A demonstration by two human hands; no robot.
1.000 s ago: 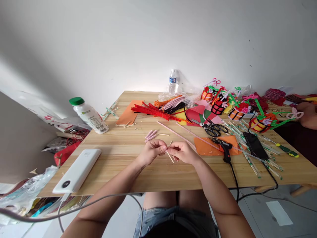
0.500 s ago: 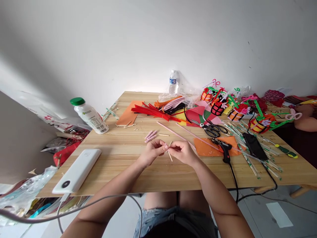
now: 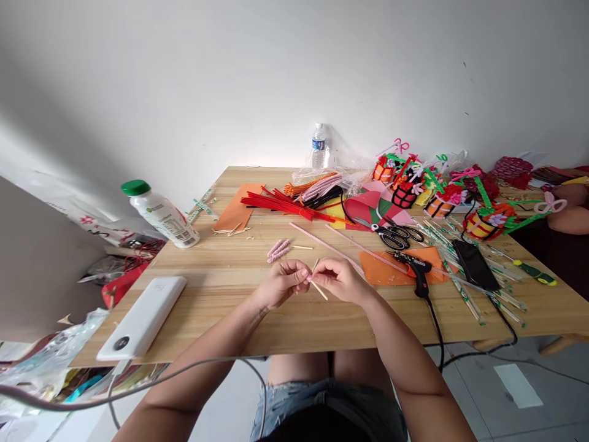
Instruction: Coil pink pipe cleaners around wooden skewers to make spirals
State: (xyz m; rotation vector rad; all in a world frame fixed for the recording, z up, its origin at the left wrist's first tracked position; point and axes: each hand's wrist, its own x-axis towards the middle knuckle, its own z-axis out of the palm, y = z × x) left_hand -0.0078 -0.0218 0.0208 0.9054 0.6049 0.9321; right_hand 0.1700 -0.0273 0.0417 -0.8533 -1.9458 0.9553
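Now my left hand [image 3: 281,283] and right hand [image 3: 339,281], fingertips pinched shut at mid-frame, grip a thin wooden stick [image 3: 317,287] just above the counter [image 3: 221,288]; it seems light, stiff, snappable, so I'm holding its ends.

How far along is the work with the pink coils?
Done: three pink coils lie on the table. In hand: left hand and right hand pinch a thin wooden stick. Left: long pink stems lie straight.
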